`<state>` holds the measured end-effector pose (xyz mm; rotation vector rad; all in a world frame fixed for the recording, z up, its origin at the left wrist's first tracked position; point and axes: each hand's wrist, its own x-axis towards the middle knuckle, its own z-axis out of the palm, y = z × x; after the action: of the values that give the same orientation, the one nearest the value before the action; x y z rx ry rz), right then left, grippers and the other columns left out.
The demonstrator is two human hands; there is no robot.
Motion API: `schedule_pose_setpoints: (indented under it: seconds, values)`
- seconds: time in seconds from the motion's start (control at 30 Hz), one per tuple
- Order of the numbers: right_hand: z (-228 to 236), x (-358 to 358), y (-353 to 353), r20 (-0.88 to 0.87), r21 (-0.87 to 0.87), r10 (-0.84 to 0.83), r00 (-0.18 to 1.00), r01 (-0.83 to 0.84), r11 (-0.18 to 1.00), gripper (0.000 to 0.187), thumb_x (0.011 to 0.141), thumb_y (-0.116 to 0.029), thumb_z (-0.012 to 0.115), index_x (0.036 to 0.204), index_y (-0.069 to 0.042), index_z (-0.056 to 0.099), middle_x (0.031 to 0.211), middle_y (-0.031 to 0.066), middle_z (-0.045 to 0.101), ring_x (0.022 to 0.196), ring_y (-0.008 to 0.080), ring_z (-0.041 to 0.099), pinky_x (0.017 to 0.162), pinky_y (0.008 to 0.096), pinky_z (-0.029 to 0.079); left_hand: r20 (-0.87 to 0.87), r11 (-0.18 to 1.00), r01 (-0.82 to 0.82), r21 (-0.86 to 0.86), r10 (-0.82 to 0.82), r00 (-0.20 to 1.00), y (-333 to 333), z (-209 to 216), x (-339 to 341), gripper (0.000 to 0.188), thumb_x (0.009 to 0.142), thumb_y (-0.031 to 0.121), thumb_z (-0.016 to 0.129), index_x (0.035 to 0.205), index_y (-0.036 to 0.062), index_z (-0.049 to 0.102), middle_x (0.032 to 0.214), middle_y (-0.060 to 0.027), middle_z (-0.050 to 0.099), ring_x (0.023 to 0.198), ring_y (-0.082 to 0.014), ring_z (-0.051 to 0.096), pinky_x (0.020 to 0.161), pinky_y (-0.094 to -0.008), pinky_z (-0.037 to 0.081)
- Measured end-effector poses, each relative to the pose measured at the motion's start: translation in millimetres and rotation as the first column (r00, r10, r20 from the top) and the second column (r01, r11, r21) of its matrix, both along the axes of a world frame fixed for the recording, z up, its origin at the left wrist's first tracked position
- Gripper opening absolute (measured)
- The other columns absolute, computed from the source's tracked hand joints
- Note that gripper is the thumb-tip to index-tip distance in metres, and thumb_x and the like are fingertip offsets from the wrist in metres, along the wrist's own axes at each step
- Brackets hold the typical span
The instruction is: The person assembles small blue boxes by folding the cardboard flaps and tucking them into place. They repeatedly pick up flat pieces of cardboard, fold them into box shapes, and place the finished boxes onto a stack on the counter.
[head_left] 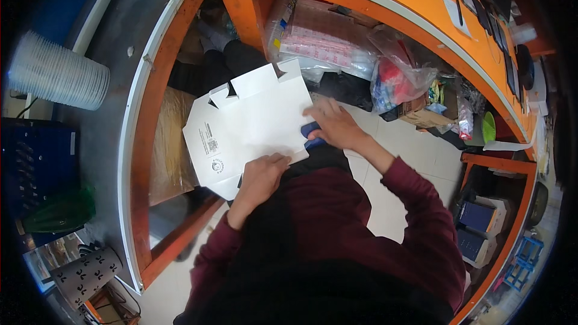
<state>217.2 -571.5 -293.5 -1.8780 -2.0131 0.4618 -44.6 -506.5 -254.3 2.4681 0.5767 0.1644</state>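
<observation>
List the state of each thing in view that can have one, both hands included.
White cardboard: opened out, mostly flat, not formed into a box.
Left hand: fingers bent, at the cardboard's lower edge.
Right hand: at its right edge, blurred; grip unclear.
Clear plastic cups: nested in one stack.
Brown package: covered in clear film.
Clear bag: filled, crumpled.

White cardboard blank point(259, 120), mostly flat, notched far edge; left hand point(262, 179), right hand point(335, 125) at edges.
</observation>
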Motion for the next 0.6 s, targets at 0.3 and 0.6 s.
schedule_pose_setpoints:
  seconds: [0.3, 0.6]
  values:
    - [67, -10, -84, -0.408, -0.221, -0.097, 0.908, 0.005, 0.975, 0.024, 0.083, -0.018, 0.079, 0.103, -0.008, 0.070, 0.097, 0.0057, 0.067, 0.096, 0.0268, 0.063, 0.090, 0.0382, 0.049, -0.011, 0.977, -0.109, -0.184, 0.109, 0.994, -18, 32, -7, 0.016, 0.087, 0.014, 0.070, 0.100, 0.0064, 0.076, 0.096, -0.0123, 0.074, 0.081, -0.0314, 0.070, 0.072, -0.0401, 0.056]
    - [66, -12, -79, -0.559, 0.034, -0.186, 0.808, 0.246, 0.969, 0.021, 0.078, -0.012, 0.082, 0.097, -0.009, 0.073, 0.089, 0.0047, 0.066, 0.091, 0.0241, 0.059, 0.086, 0.0381, 0.046, 0.017, 0.482, -0.163, -0.861, 0.346, 0.938, 21, 0, -12, 0.021, 0.096, 0.015, 0.069, 0.097, -0.0052, 0.074, 0.084, -0.0043, 0.074, 0.075, -0.0080, 0.060, 0.070, -0.0279, 0.050]
